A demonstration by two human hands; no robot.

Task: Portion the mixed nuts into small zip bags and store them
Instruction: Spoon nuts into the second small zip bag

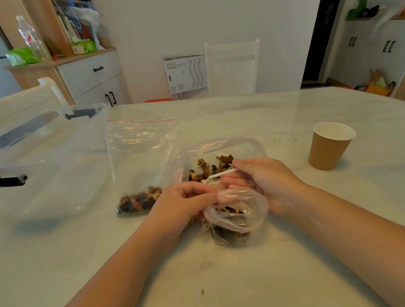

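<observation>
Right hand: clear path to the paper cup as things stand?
Probably yes. Bare table lies between the right hand and the paper cup, but that hand holds a white plastic spoon, so it isn't free to grip.

Home dining room. Pale marble-look table, white chair pushed in at far side, second chair at left. Wood sideboard with drawer, cluttered shelf above: water bottle, tissue pack, books. White cabinets right. Paper cup on table.

White wall, wooden cabinet
</observation>
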